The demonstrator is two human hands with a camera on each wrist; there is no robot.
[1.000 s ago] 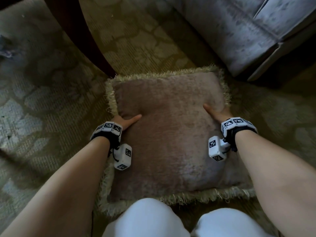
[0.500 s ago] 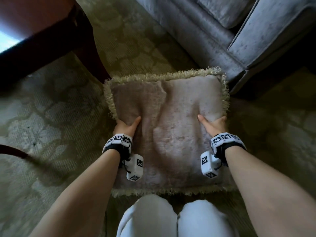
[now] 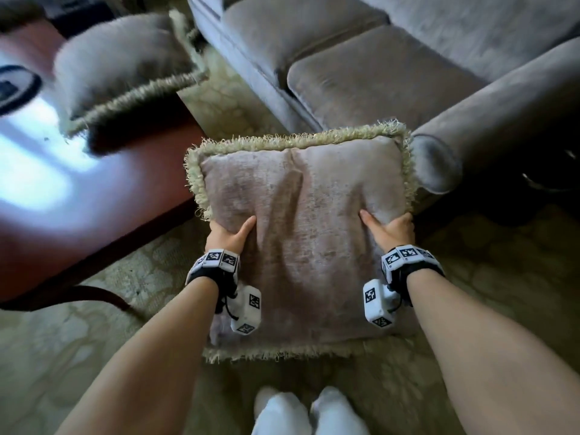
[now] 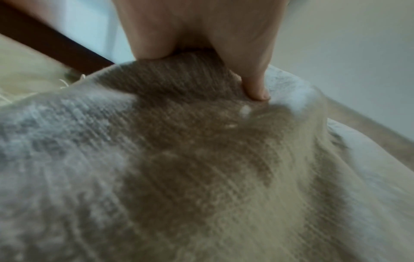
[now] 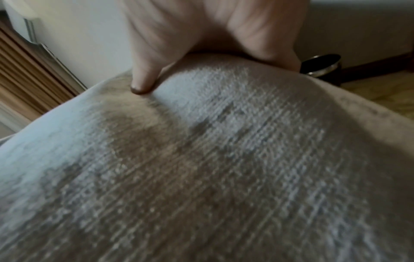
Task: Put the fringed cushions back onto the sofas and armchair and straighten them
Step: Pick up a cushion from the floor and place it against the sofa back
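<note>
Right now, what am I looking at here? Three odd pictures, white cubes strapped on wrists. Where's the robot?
There is no robot: a person works bare-handed. The white cubes are cameras worn on the wrists; a third sits on the head. The head view looks down: the left hand and right hand grip a fringed cushion by its sides, near a grey sofa. A second cushion lies on the wooden table. The two close-ups are the wrist views: each shows a thumb pressed into the fabric.

Supports: carpet, table
Patterned carpet (image 3: 489,296) bears sofa (image 3: 376,73) and wooden table (image 3: 131,196); 1 fringed cushion (image 3: 125,67) on table.
</note>
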